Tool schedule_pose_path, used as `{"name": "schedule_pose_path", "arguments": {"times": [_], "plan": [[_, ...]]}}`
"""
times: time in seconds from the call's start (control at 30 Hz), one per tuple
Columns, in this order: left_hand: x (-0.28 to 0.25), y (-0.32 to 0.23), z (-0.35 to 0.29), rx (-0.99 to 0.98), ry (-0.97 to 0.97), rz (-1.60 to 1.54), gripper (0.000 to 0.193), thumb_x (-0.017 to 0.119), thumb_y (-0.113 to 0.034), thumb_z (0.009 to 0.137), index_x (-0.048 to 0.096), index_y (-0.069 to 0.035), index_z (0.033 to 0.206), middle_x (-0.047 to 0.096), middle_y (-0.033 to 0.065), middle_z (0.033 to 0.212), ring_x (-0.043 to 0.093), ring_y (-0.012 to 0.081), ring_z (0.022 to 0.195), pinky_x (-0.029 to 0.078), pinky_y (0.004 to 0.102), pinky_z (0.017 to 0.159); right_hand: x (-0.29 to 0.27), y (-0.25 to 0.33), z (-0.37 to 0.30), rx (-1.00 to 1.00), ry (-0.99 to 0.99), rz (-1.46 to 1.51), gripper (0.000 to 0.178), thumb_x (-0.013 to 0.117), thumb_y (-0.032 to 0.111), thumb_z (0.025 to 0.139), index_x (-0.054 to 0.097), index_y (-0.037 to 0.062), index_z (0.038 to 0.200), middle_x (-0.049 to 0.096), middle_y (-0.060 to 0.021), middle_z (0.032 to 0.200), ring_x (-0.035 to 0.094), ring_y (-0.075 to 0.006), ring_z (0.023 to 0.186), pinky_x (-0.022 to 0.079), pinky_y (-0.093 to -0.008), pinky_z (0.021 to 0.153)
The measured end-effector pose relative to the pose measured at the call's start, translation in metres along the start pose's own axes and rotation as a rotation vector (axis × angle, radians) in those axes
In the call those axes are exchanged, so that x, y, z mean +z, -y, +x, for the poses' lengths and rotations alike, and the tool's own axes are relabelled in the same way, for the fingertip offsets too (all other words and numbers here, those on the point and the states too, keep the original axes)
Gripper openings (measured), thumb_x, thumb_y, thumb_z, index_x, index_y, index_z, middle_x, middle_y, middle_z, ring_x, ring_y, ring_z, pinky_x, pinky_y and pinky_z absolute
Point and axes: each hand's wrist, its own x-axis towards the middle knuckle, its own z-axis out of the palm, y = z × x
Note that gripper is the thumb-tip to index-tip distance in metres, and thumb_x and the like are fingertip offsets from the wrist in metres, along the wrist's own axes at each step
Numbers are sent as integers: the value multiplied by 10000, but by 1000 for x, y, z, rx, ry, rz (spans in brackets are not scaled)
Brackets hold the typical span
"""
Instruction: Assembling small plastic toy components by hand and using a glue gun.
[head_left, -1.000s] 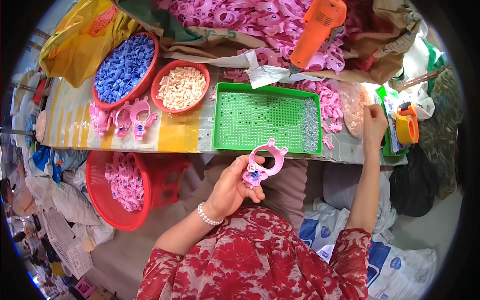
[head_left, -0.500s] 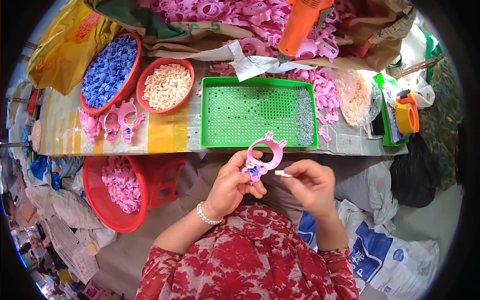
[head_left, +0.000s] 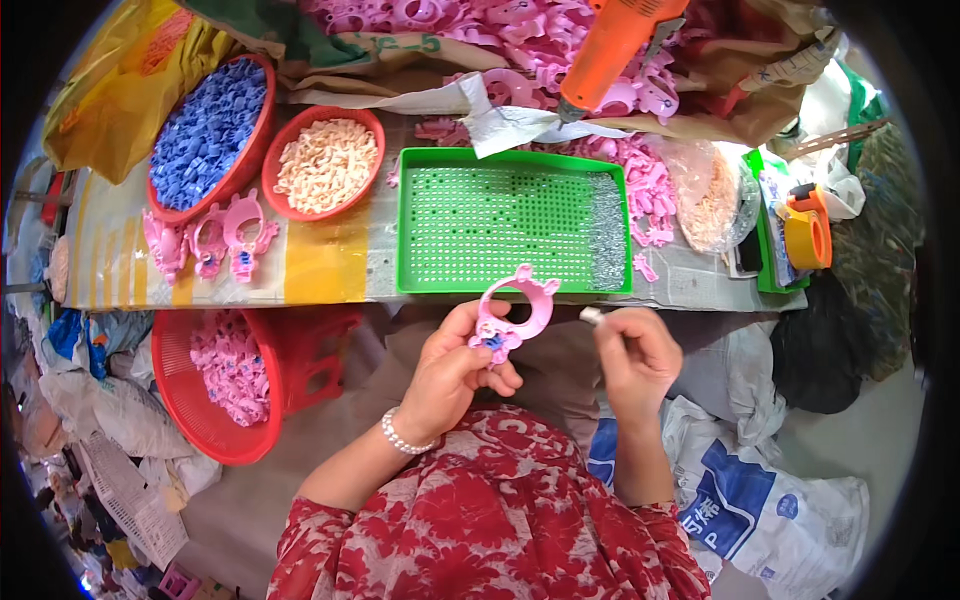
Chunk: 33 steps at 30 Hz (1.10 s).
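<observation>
Head view showed your left hand (head_left: 440, 372) gripping a pink toy (head_left: 515, 331) and your right hand (head_left: 640, 360) pinching a white piece (head_left: 592, 315), both nearer you than the green tray (head_left: 460, 225).

Workshop: power driver (head_left: 618, 55), heaped blue parts (head_left: 207, 135)

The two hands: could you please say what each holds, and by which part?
The left hand holds a pink ring piece by its lower end; the right hand, a whitish piece by one end.
</observation>
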Motion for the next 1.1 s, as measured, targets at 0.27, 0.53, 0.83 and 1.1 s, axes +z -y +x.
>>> {"name": "schedule_pose_path", "arguments": {"times": [0.27,0.53,0.83,1.1], "plan": [[-1,0,-1,12,-14,30,337,432,-114,927,406,-9,1246,586,103,918,638,167,691,550,254,596,-39,-60,18,-230,-63,-756,106,627,-61,714,599,12,786,575,-118,725,562,-268,653,445,-344,599],[-4,-1,0,24,-13,24,330,429,-108,927,411,-5,1241,586,104,909,639,171,687,553,253,593,-47,-61,20,-188,-6,-697,111,643,-31,749,638,16,849,620,-102,776,601,-223,706,468,-303,649],[-9,-12,-6,27,-54,-29,333,439,-125,930,421,-18,1245,577,96,900,633,171,645,541,249,541,-32,-18,43,34,-178,-116,49,587,-10,853,626,-14,882,618,-27,831,547,-66,756,447,-202,702],[-33,-23,-21,122,-38,-108,384,421,-115,912,391,-13,1281,562,115,991,643,199,709,558,277,623,91,60,127,-448,379,-181,65,611,-30,772,611,-23,837,615,-101,762,593,-174,683,463,-270,629]]}}
